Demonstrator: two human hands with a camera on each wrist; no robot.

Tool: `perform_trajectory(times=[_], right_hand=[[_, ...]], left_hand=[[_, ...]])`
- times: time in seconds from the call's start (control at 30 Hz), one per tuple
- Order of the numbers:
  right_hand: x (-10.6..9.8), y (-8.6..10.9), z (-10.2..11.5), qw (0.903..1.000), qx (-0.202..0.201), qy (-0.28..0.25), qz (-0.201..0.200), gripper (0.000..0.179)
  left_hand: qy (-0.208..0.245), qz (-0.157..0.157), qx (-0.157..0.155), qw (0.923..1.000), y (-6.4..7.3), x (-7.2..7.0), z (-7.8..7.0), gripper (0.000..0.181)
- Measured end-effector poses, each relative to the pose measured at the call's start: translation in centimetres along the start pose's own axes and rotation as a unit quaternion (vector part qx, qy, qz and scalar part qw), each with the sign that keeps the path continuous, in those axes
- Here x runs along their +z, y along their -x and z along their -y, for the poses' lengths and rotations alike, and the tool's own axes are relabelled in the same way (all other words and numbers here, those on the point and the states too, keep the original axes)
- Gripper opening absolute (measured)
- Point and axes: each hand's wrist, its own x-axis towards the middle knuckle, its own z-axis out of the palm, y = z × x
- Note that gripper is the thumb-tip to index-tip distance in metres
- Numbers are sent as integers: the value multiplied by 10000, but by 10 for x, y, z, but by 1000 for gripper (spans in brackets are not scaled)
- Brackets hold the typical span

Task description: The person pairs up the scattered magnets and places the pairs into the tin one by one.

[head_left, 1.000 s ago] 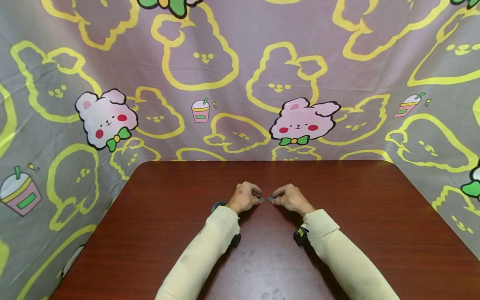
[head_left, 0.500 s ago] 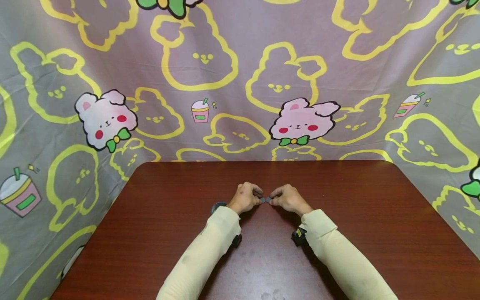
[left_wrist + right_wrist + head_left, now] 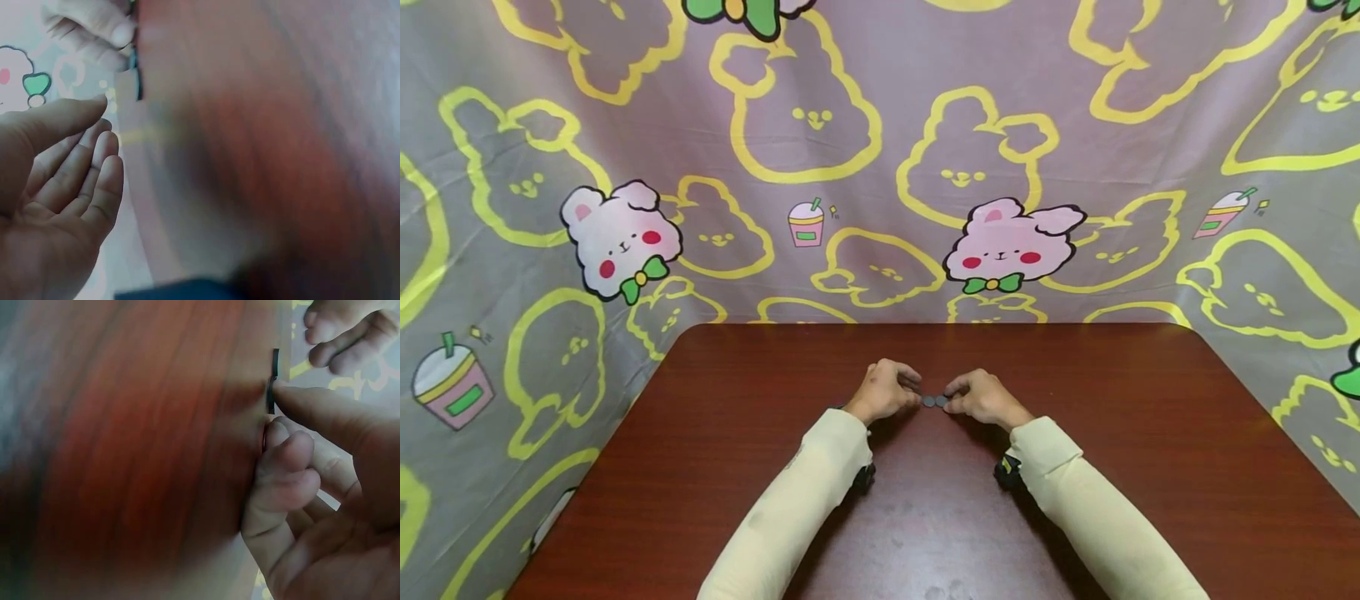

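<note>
Two small dark grey round discs lie side by side near the middle of the table, their edges meeting or slightly overlapping: a left disc [image 3: 929, 402] and a right disc [image 3: 942, 402]. My left hand [image 3: 880, 392] is just left of the pair. In the left wrist view its thumb and fingers are apart, nothing between them, with the left disc [image 3: 138, 87] beyond the fingertips. My right hand [image 3: 985, 397] pinches the right disc [image 3: 270, 399] at its outer edge. Edge-on, both discs look thin in the wrist views; the right fingers partly hide one.
The dark red-brown wooden table [image 3: 760, 367] has rounded far corners. Behind and beside it hangs a curtain [image 3: 880, 150] printed with cartoon rabbits and cups. A black wrist camera [image 3: 1007, 472] sits under the right cuff, and another black device [image 3: 865, 477] under the left.
The discs came together as my right hand moved left. My left hand has since let go of its disc and drawn back to the left. The head view has shifted slightly.
</note>
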Motion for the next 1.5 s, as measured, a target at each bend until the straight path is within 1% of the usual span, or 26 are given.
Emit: perform_trajectory(times=[0.1,0.23,0.4,0.57,0.63,0.77,0.9,1.1,1.2,1.33,1.5], right_hand=[[0,0,1,10000,-9,31,50,19],[3,-4,-1,9998,46,138,149,27],[3,-5,2,9994,109,253,197,28],[1,-5,1,9991,141,327,228,27],[1,-6,-1,9990,163,359,207,26],[0,-7,-2,9988,175,410,177,24],[0,-7,-1,9988,117,444,190,22],[3,-9,0,9988,53,457,173,19],[4,-11,0,9992,205,296,177,17],[5,-12,0,9985,485,-75,243,15],[5,-13,-1,9964,481,-595,359,12]], left_hand=[[61,62,19,10000,6,-12,2,29],[202,61,42,9998,20,-31,9,33],[268,-113,-13,9996,35,-52,23,35],[123,-326,-192,9992,48,-64,36,38],[121,-350,-216,9991,53,-67,41,40],[127,-272,-260,9992,62,-68,47,48],[93,-207,-361,9991,71,-67,52,59],[21,-120,-448,9989,78,-64,61,71],[-72,-102,-433,9990,81,-63,63,74],[-67,-55,-385,9992,83,-64,64,77],[-88,-9,-379,9992,84,-65,65,77]])
